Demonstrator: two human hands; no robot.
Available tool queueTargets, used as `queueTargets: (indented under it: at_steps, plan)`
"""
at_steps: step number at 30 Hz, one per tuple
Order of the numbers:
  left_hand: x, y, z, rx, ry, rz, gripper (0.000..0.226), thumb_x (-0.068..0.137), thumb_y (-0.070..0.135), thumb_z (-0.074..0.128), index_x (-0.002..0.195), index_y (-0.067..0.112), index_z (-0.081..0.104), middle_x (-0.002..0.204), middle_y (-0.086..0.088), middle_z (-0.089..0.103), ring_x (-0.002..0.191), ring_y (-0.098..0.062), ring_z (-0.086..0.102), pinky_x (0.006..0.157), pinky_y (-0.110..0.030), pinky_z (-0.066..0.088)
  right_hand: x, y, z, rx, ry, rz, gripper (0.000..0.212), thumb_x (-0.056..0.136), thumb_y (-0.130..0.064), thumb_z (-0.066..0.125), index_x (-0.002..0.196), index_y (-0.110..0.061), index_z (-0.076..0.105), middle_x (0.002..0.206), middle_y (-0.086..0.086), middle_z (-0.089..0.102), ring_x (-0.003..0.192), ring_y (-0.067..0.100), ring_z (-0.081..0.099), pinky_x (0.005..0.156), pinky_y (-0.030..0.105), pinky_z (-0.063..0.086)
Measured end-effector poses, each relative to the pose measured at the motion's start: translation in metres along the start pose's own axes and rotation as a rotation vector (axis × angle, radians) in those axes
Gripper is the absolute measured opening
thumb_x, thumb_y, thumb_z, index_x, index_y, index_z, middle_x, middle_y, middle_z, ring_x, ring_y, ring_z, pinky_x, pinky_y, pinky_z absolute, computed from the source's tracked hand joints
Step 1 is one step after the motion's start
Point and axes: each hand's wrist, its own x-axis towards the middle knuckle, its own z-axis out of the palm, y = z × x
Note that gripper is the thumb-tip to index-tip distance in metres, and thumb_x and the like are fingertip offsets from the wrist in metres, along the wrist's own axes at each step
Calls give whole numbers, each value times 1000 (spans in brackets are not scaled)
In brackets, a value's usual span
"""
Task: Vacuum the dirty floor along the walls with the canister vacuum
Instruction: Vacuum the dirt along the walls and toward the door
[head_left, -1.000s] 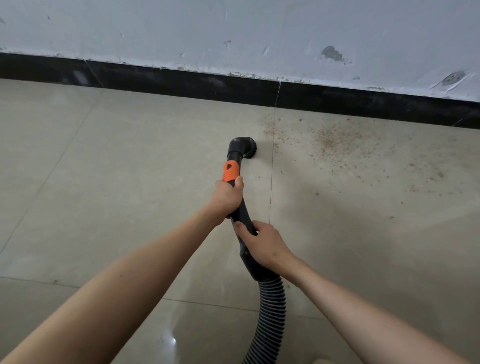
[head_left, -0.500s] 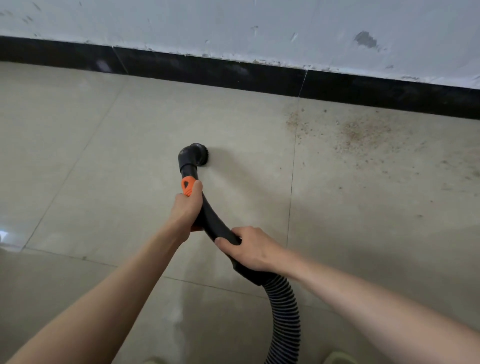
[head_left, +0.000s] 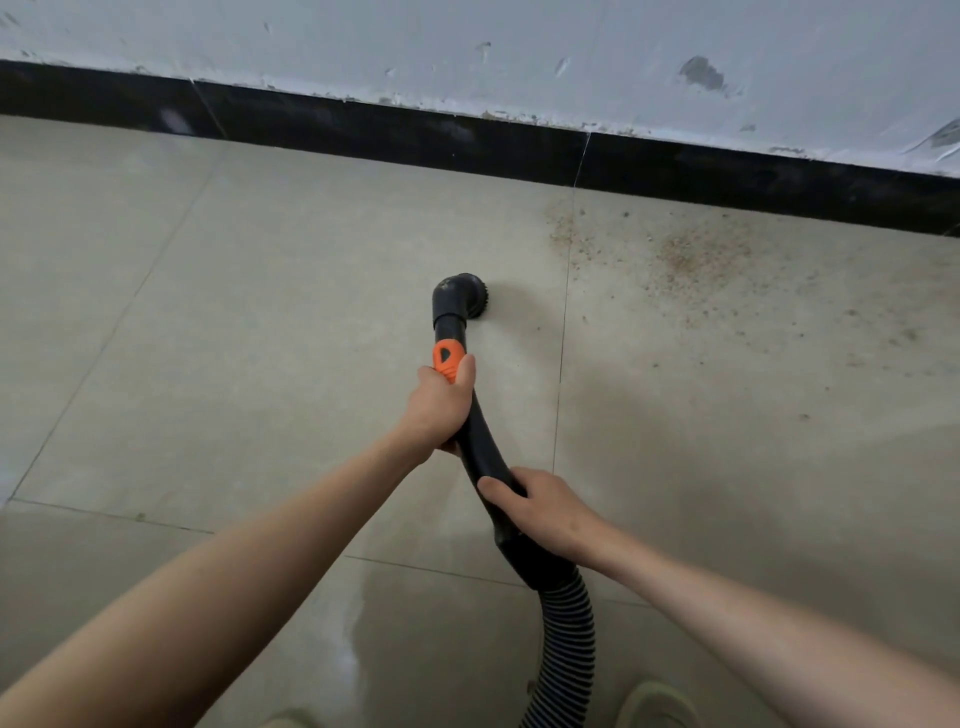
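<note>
Our right hand (head_left: 545, 512) grips black handle (head_left: 480, 444) low, near ribbed hose (head_left: 569, 639). Our left hand (head_left: 439, 405) wraps handle higher, thumb on orange slider (head_left: 448, 358). Beyond, brush nozzle (head_left: 460, 297) touches floor tile (head_left: 291, 291); dirt patch (head_left: 691, 257) right, near black skirting (head_left: 395, 132).

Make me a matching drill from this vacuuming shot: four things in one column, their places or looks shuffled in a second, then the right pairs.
Things
1. left hand
2. right hand
3. brush nozzle
4. brown grit

Descriptions
A. scattered on the floor tile to the right of the seam, near the black baseboard
B. holds the black handle low, just above the ribbed hose
C. wraps the handle beside the orange grip
D. round, black, on the floor left of the tile seam

Pairs: 1-C, 2-B, 3-D, 4-A
</note>
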Motion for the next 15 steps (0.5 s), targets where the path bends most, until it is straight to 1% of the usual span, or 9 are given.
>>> queueTargets:
  at_steps: [2, 3, 5, 6, 9, 12, 15]
  plan:
    - [3, 5, 5, 32, -18, 16, 53, 95, 51, 36, 122, 5, 37, 111, -15, 55, 94, -31, 61, 54, -35, 53, 2, 1, -2, 98, -8, 8, 30, 95, -42, 52, 81, -16, 52, 81, 9, 70, 72, 23, 67, 72, 35, 52]
    - [4, 6, 7, 39, -34, 22, 53, 95, 50, 37, 121, 4, 38, 109, -15, 55, 92, -31, 62, 51, -33, 52, 2, 1, -3, 204, -27, 8, 27, 96, -39, 53, 86, -14, 53, 78, 10, 70, 68, 24, 67, 69, 35, 53]
    - [7, 8, 11, 33, -68, 35, 54, 94, 49, 38, 120, 3, 42, 100, -13, 56, 82, -27, 61, 46, -29, 49, 3, 0, -7, 413, -69, 17, 25, 99, -34, 52, 94, -9, 52, 71, 11, 68, 59, 24, 64, 60, 30, 53]
    - [8, 9, 12, 30, -81, 42, 53, 94, 49, 38, 119, 2, 44, 96, -12, 55, 77, -25, 60, 45, -28, 48, 3, 0, -8, 456, -74, 21, 26, 100, -34, 50, 95, -8, 52, 69, 12, 68, 57, 24, 64, 57, 28, 52]
    - [8, 10, 16, 45, -109, 59, 51, 93, 49, 38, 115, 4, 44, 94, -11, 55, 73, -22, 58, 45, -26, 47, 5, -1, -4, 404, -24, 22, 34, 101, -41, 45, 96, -7, 48, 65, 9, 66, 54, 24, 63, 55, 27, 51]
    - [7, 15, 19, 76, -166, 63, 48, 95, 50, 37, 113, 6, 42, 90, -9, 55, 73, -22, 60, 49, -27, 48, 6, -2, 0, 263, 58, 17, 40, 100, -51, 37, 98, -12, 48, 62, 5, 67, 52, 22, 64, 58, 30, 53]
    - [6, 19, 10, 56, -159, 55, 44, 95, 47, 38, 111, 7, 44, 84, -7, 55, 70, -20, 60, 50, -26, 48, 11, -11, 1, 182, 82, 3, 39, 100, -52, 35, 92, -16, 46, 65, 7, 68, 51, 20, 64, 62, 33, 54]
